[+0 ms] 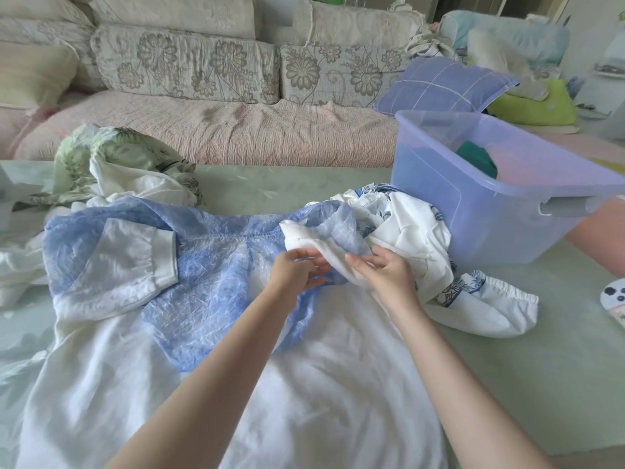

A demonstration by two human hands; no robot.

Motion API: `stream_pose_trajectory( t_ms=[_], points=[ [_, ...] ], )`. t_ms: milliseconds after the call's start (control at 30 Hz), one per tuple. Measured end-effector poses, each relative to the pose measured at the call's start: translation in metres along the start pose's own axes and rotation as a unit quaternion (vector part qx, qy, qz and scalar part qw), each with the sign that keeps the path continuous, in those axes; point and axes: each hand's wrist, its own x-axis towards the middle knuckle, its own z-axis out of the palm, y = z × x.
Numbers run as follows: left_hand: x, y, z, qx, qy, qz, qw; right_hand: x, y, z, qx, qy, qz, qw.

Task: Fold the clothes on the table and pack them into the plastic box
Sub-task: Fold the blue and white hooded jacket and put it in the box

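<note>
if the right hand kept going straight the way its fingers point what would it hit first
The right hand grips the white cuff, so that comes first. Straight on along its fingers, it would likely meet the left hand next, though depth is unclear.

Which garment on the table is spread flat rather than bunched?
The blue-and-white garment in front; the left hand and right hand hold its sleeve. The green leaf-print garment and the blue-printed white garment lie crumpled.

A blue-and-white blouse (pixel 209 299) lies spread flat left of the translucent lilac plastic box (pixel 436 198), one sleeve (pixel 132 255) folded across its chest; a crumpled white blue-printed garment (pixel 416 238) touches the box's near wall.
</note>
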Motion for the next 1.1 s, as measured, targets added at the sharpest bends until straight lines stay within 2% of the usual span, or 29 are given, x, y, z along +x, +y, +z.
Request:
stream_pose_trajectory(
  t_ms=[100, 200, 300, 367, 433, 467, 567, 700, 767, 833, 933, 1000, 1033, 1100],
  points=[
    [0.004, 0.001, -0.005, -0.041, 0.042, -0.015, 0.998, -0.002, -0.001, 0.002, -0.034, -0.002, -0.014, 0.999],
    [0.004, 0.008, -0.008, -0.126, 0.019, -0.037, 0.991, -0.006, -0.004, 0.004, -0.097, -0.061, -0.044, 0.992],
    [0.006, 0.013, -0.009, -0.122, 0.001, -0.042, 0.992, -0.011, -0.009, 0.007, -0.109, -0.046, -0.14, 0.983],
    [0.01, 0.014, -0.01, -0.121, 0.003, -0.047, 0.992, -0.015, -0.009, 0.01, -0.171, -0.027, -0.272, 0.947],
    [0.015, 0.015, -0.013, -0.127, 0.001, -0.057, 0.99, -0.015, -0.001, 0.014, -0.215, -0.084, -0.376, 0.898],
    [0.014, 0.017, -0.014, -0.113, 0.006, -0.056, 0.992, -0.017, 0.003, 0.016, -0.229, -0.124, -0.402, 0.878],
    [0.017, 0.015, -0.018, 0.012, 0.054, -0.042, 0.998, -0.023, 0.011, 0.017, -0.279, -0.212, -0.39, 0.852],
    [0.02, 0.009, -0.028, 0.137, 0.12, 0.071, 0.981, -0.032, 0.012, 0.008, -0.241, -0.291, -0.246, 0.892],
    [0.022, 0.01, -0.033, 0.216, 0.134, 0.153, 0.955, -0.03, 0.011, 0.002, -0.232, -0.268, -0.233, 0.905],
    [0.026, 0.011, -0.037, 0.261, 0.134, 0.186, 0.938, -0.028, 0.009, -0.003, -0.257, -0.24, -0.238, 0.905],
    [0.038, 0.011, -0.04, 0.261, 0.13, 0.188, 0.938, -0.027, 0.007, -0.008, -0.393, -0.236, -0.271, 0.847],
    [0.044, 0.009, -0.041, 0.279, 0.143, 0.187, 0.931, -0.03, 0.008, -0.008, -0.461, -0.261, -0.253, 0.81],
    [0.045, 0.005, -0.042, 0.322, 0.165, 0.191, 0.913, -0.032, 0.01, -0.007, -0.486, -0.269, -0.241, 0.796],
    [0.046, 0.0, -0.046, 0.465, 0.219, 0.207, 0.833, -0.034, 0.013, -0.004, -0.503, -0.282, -0.213, 0.788]
  ],
)
